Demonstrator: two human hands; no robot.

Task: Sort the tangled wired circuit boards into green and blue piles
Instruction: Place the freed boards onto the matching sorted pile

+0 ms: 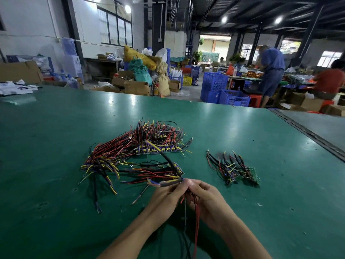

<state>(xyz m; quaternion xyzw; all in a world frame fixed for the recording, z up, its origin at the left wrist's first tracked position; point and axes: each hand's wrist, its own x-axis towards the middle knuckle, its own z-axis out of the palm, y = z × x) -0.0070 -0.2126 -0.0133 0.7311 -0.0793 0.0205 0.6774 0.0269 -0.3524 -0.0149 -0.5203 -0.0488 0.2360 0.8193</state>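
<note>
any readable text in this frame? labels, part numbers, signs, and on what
None can be read.
Green boards: any markings are too small.
Blue boards: mostly under wires, too small.
Blue box, far left: print is blurred.
Cardboard boxes: no print that can be read.

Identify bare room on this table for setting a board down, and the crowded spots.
Bare: table between tangled pile and green pile, and right of the green pile. Crowded: where left hand and right hand grip the tangled pile's wires.
</note>
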